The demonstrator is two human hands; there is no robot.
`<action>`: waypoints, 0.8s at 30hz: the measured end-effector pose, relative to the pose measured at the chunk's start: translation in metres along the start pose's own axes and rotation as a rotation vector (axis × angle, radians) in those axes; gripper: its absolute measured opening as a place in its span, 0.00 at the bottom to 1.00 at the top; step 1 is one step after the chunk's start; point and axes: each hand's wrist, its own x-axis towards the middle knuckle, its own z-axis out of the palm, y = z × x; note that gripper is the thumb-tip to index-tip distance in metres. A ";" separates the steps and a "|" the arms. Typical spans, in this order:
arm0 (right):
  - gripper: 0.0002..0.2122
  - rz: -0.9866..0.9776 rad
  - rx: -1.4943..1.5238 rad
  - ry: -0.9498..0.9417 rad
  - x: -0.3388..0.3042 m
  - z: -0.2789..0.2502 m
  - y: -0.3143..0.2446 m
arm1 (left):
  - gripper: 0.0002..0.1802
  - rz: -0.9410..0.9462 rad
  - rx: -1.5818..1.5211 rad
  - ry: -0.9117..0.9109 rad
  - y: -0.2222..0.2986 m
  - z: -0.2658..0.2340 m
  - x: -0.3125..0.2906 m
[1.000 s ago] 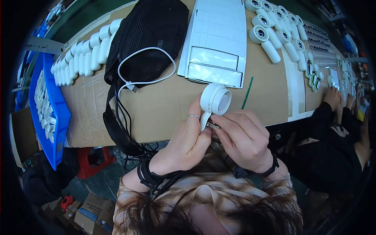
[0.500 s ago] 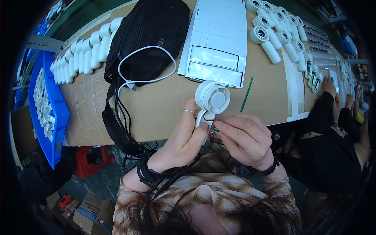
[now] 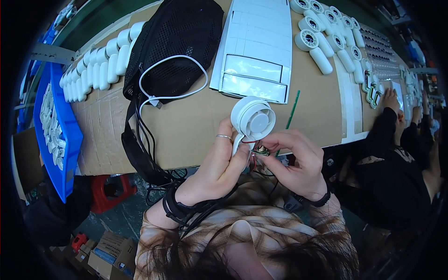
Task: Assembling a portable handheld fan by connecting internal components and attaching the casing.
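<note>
My left hand (image 3: 215, 164) is wrapped round the handle of a white handheld fan (image 3: 252, 117), with the round fan head upright above my fingers. The handle appears to be opened up, and thin red and dark wires run out of it. My right hand (image 3: 299, 162) pinches a small green circuit board (image 3: 262, 150) between thumb and fingertips, right beside the handle. The wires lead toward this board; where they join it is hidden by my fingers. A narrow green strip (image 3: 293, 108) lies just beyond my right hand.
A white box (image 3: 254, 51) and a black mesh bag (image 3: 179, 46) with a white cable (image 3: 205, 77) lie ahead. White fan parts (image 3: 308, 41) stand in rows at right, white handle shells (image 3: 100, 72) at left. A blue bin (image 3: 70, 135) sits at far left; a co-worker's arm (image 3: 380, 121) is at right.
My right fingers have shifted from the red wire to the circuit board, which now shows more plainly between them. My left hand and the fan have barely moved.
</note>
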 end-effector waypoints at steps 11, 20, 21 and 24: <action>0.14 0.187 0.205 -0.051 -0.002 -0.003 0.004 | 0.27 0.027 -0.036 -0.052 -0.003 -0.002 0.002; 0.12 0.200 0.237 -0.091 -0.003 -0.003 0.003 | 0.28 0.062 -0.060 -0.069 -0.004 -0.003 0.003; 0.12 0.212 0.242 -0.100 -0.003 -0.003 0.004 | 0.28 0.069 -0.057 -0.081 -0.004 -0.003 0.004; 0.11 0.221 0.207 -0.133 -0.002 -0.005 0.003 | 0.28 0.120 0.000 -0.062 -0.010 -0.003 0.003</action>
